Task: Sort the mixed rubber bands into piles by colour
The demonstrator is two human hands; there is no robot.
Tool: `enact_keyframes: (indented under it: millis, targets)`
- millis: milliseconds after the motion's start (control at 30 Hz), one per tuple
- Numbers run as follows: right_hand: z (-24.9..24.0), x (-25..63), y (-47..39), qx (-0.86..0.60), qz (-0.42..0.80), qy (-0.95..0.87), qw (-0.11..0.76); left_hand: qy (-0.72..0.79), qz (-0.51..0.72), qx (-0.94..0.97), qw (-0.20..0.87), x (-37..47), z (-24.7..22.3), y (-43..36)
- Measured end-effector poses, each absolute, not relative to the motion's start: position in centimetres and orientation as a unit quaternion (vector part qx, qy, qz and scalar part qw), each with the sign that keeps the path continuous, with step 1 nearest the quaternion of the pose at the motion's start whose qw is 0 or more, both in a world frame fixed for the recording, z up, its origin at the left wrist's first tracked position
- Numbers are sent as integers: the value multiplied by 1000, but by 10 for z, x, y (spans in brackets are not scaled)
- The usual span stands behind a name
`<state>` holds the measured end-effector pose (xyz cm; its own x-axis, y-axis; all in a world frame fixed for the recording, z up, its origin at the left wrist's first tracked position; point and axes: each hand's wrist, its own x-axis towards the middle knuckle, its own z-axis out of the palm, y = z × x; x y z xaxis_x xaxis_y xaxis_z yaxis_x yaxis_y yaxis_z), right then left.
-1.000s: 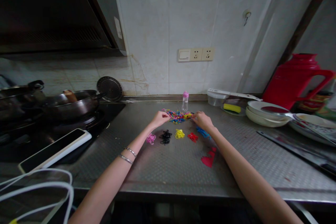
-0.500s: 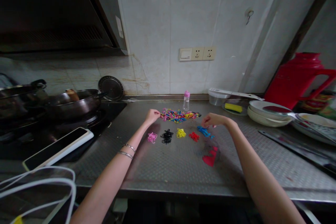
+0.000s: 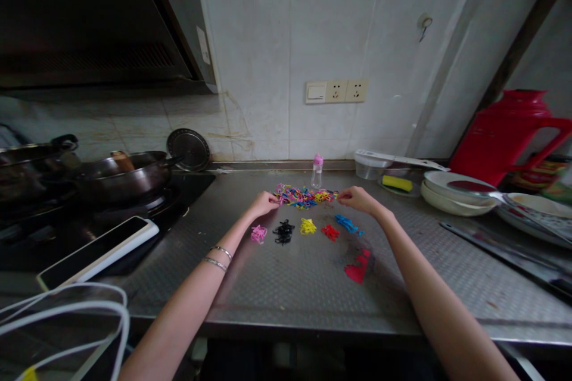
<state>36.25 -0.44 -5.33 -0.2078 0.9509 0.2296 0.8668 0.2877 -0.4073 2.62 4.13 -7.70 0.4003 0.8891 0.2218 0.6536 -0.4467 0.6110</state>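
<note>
- Bands (image 3: pixel 304 196), many small ones in mixed colours, lie in a loose, wide heap on the metal counter (image 3: pixel 286 303), in front of the bottle (image 3: pixel 317 172).
- The left hand (image 3: pixel 264 203) is at the heap's left end, thumb and fingertips pressed together; whether a band is pinched between them, I cannot tell.
- The right hand (image 3: pixel 355 197) is at the right end, its fingertips drawn together too; what they may pinch is too small to make out.
- Nearer the person, five small piles form a row, from left to right: pink pile (image 3: pixel 258 234), black pile (image 3: pixel 283 231), yellow pile (image 3: pixel 308 226), red pile (image 3: pixel 330 233) and blue pile (image 3: pixel 349 225).
- The blue pile lies just below the right hand, apart from it.
- A red patch (image 3: pixel 357 268) is on the counter, nearer the person than the red and blue piles.
- The bottle stands upright with a pink top, near the wall (image 3: pixel 250 41).
- Right of it are a clear tub (image 3: pixel 369 167), a yellow sponge (image 3: pixel 397 183) and stacked bowls (image 3: pixel 456 201).
</note>
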Motion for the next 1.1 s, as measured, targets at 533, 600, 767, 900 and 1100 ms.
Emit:
enact_keyframes:
  millis: [533, 600, 767, 900, 1100]
  targets:
    - [-56, 348, -9, -586, 57, -791, 169, 413, 203, 822, 334, 19, -40, 27]
    - [-55, 347, -11, -588, 54, -790, 167, 409, 118, 828, 365, 9, -25, 22]
    - [-54, 344, -12, -595, 64, -785, 160, 415, -13, 806, 422, -20, 2, 12]
    - [-51, 345, -12, -587, 77, -786, 179, 456, -45, 762, 458, -35, 6, 8]
    - [-47, 331, -15, -563, 95, -790, 223, 469, 1, 757, 455, -34, 3, 8]
